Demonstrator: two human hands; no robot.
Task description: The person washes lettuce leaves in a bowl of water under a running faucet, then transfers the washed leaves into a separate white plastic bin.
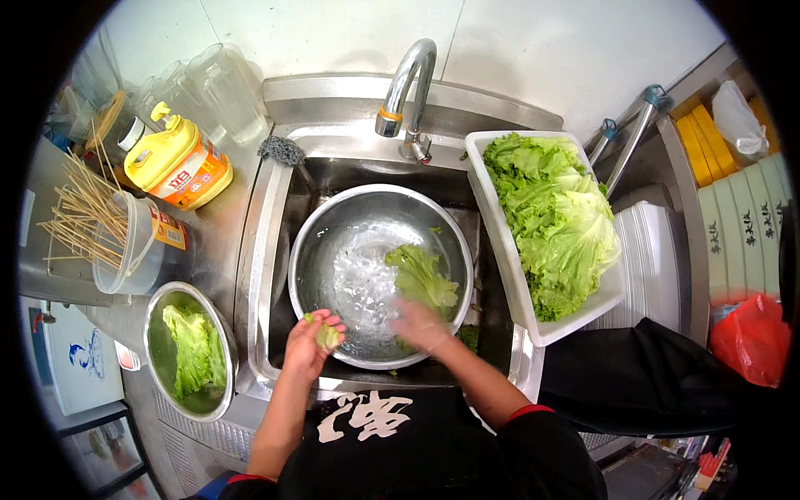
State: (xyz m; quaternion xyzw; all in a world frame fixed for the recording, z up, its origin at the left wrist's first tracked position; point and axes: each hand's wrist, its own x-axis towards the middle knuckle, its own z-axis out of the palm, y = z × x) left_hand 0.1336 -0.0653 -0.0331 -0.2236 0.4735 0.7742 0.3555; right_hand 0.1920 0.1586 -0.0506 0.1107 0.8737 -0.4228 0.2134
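Observation:
A round steel basin [302, 242] of water sits in the sink, its surface rippling. My left hand [307, 354] is at the basin's near left rim, fingers curled around a small pale-green lettuce piece [328, 337]. Over the near right part of the water is my right hand [423, 327], smeared by motion, so its fingers cannot be made out. A lettuce leaf [425, 279] floats just beyond it, with a small green scrap farther back. To the right, a white plastic tub [540, 332] heaped with green lettuce [554, 225] rests across the sink's edge.
A smaller steel bowl [152, 367] holding lettuce stands left of the sink. Behind it are a tub of wooden skewers [83, 208], a yellow detergent jug [187, 171] and clear pitchers [229, 92]. A steel scourer [282, 150] lies by the faucet [408, 83]. White trays [646, 258] are stacked at right.

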